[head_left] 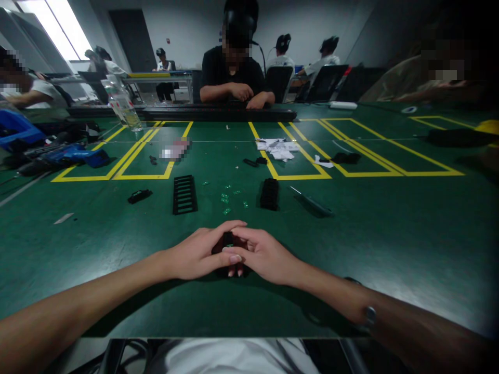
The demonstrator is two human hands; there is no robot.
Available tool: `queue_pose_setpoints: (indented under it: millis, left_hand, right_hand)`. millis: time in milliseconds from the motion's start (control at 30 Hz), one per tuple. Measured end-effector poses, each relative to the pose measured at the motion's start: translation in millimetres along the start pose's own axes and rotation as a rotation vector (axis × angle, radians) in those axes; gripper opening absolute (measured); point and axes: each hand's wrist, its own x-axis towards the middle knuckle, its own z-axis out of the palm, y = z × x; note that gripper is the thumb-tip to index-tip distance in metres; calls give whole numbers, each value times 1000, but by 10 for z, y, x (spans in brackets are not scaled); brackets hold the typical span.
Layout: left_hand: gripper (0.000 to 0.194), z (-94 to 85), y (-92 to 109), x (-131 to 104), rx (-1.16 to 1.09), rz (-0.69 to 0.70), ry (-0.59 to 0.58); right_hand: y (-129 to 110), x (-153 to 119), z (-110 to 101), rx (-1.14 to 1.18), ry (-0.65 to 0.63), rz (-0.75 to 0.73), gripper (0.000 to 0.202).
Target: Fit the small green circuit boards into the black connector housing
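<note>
Near the front edge of the green table, my left hand (198,252) and my right hand (267,254) meet around a small black part (228,239). Both hands are closed on it, thumbs crossing at its near side, and the fingers hide much of it. Beyond them lie several small green circuit boards (225,198). A slotted black rack (184,195) is to their left and a black stack of parts (269,194) to their right. Farther right rests a screwdriver (312,201). Another black piece (139,196) lies on the left.
Yellow tape (144,177) marks the green table (117,244). Crumpled white paper (278,148), a clear bottle (130,114) and blue tools (91,157) lie farther back. A person (234,67) sits opposite behind a long black bar (218,114).
</note>
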Motion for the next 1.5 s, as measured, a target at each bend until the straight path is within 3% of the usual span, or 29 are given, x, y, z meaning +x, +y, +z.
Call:
queue_pose_setpoints:
  millis: [833, 1267, 1367, 1500]
  left_hand:
    - [61, 41, 10, 17, -174, -29, 16]
    - [62, 12, -36, 6, -3, -16, 30]
    - [68, 0, -42, 2, 10, -5, 22]
    - [89, -10, -46, -1, 14, 17, 34]
  right_hand:
    - [17, 14, -21, 29, 0, -18, 15]
    - [48, 0, -24, 25, -9, -11, 16]
    - [39, -11, -25, 14, -16, -10, 16]
    - [-5, -28, -21, -2, -7, -44, 15]
